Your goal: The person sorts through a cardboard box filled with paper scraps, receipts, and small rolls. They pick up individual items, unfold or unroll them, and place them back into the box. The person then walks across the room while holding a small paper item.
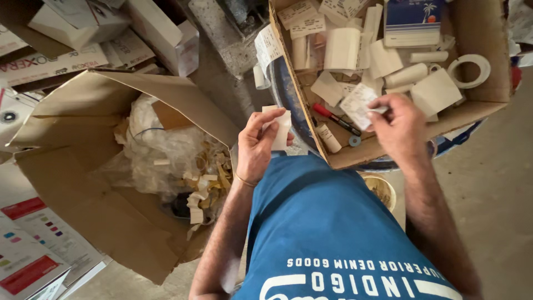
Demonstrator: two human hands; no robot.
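While the shallow cardboard tray point(488, 66) sits propped on a blue round drum point(283, 89) in front of the person, both hands work at its near edge. The left hand point(256, 145), just outside the tray's near left corner, is closed in a pinch on a small white paper slip point(279, 129), held upright between thumb and fingers so its face is turned up towards the eyes. The right hand point(401, 126), over the tray's near rim, is pinched on a printed white label point(358, 104) that it lifts by one corner, seemingly to peel it clear of the heap. Deeper in the tray lie white paper rolls point(341, 49), a ring of white tape point(469, 71) by the right wall, and a red-and-black marker point(335, 118) near the front. Left of the tray and lower, an open brown carton point(111, 222) holds crumpled plastic and paper scraps point(202, 186), close enough to serve as a waste bin.
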